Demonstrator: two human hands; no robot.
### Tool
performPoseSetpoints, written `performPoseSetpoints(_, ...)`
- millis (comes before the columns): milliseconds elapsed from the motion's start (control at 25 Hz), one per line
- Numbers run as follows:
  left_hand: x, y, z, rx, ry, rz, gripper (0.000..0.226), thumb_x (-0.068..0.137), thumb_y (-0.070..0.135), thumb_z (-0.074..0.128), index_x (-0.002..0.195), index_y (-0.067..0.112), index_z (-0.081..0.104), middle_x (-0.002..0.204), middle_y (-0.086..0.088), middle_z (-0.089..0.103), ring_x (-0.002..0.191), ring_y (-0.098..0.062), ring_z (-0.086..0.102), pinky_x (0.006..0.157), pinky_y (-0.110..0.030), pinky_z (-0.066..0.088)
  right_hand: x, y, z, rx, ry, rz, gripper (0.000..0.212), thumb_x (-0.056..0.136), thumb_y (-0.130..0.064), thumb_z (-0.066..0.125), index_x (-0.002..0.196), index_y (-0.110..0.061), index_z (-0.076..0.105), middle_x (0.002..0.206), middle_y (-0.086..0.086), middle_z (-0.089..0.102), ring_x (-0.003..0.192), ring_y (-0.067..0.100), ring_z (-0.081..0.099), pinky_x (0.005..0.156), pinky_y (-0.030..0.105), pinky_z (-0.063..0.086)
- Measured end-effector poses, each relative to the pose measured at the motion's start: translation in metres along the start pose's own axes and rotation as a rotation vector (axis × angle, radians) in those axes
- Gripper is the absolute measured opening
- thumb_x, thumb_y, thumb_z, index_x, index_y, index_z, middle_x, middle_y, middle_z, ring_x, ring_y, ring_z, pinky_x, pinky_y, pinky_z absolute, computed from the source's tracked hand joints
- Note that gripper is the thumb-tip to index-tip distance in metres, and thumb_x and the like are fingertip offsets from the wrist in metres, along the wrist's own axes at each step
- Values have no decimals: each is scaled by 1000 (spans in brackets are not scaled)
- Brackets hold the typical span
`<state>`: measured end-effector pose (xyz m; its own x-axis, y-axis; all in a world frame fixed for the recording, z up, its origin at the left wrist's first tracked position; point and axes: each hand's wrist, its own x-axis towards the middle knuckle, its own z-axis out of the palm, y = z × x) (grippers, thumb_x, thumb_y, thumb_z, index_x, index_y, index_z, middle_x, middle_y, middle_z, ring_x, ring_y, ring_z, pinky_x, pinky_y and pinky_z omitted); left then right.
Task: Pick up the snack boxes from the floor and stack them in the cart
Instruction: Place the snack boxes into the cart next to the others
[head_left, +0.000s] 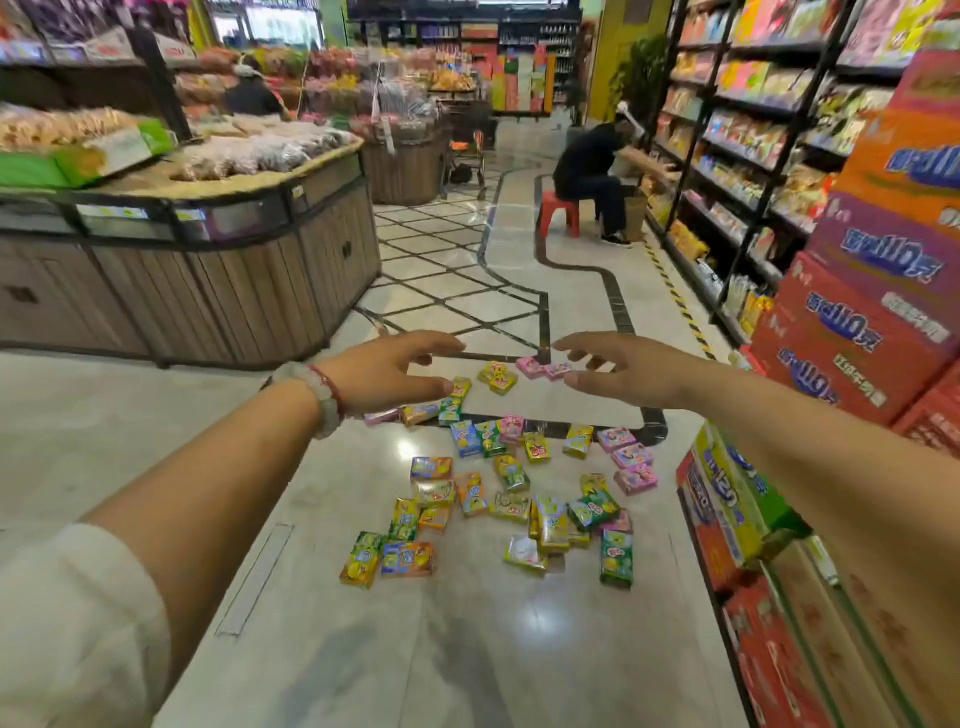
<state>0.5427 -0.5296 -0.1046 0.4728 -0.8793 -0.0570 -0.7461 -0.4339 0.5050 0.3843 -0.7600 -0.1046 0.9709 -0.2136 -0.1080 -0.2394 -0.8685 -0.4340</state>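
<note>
While both forearms are stretching forward over the glossy marble floor, the small snack boxes are lying scattered flat between and below them, their long axes pointing every which way: a green one nearest is running roughly away from the viewer, an orange-blue one is lying crosswise. They are little rectangular cardboard packs, printed in yellow, green, orange and pink. The left hand, wearing a pale bead bracelet and a red cord at the wrist, is hovering palm inward with fingers spread and gently bent, gripping nothing. The right hand is mirroring it, fingers loosely extended and empty, hanging over a pair of pink boxes. Stacked red cartons are lining the right side. Farther off, a person is sitting on a red stool beside packed shelves.
</note>
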Motion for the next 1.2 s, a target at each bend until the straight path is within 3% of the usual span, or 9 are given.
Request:
performPoseSetpoints(280,90,-91,19,-57,-92,-66,51,92,29,56,140,24,39,142,5,42,127,-14,43,98,-20,33,133,43,53,85,-114,24,51,94,-45,49,142,-32,38,137,-1,48,113,14,49,91,26,40)
performPoseSetpoints(600,219,-195,36,-127,-116,-177,52,91,24,58,139,26,39,144,6,39,120,-9,43,92,-15,30,315,94,87,173,-233,-30,49,94,-38,52,141,-28,41,141,2,45,119,16,49,88,21,37)
performPoseSetpoints(760,265,-257,59,-137,-110,-242,51,91,23,58,139,24,40,139,4,42,111,-4,39,81,-5,31,395,106,119,207,-253,-69,44,95,-30,54,137,-23,46,126,0,51,104,11,47,85,19,37)
performPoseSetpoints(840,276,-298,84,-157,-102,-287,52,90,21,58,139,21,41,141,1,42,113,-8,42,76,2,28,429,112,156,229,-284,-54,45,94,-29,55,137,-23,46,126,-1,49,106,10,45,86,18,35)
performPoseSetpoints(1000,292,-395,161,-232,-104,-421,48,91,23,58,136,25,42,141,3,42,124,-14,44,86,-12,29,486,140,272,236,-364,-50,43,94,-29,55,136,-21,47,131,3,49,115,16,50,88,20,36)
performPoseSetpoints(1120,294,-474,242,-258,-109,-487,47,91,22,58,136,26,43,140,3,42,124,-14,43,84,-11,28,519,167,388,170,-429,-90,46,95,-27,54,137,-13,46,135,8,50,121,19,48,84,16,30)
performPoseSetpoints(1200,294,-531,304,-267,-115,-527,47,91,22,58,135,26,43,140,3,42,123,-14,43,84,-12,28,540,189,472,150,-469,-99,48,94,-28,54,139,-13,44,140,9,47,125,19,46,90,17,30)
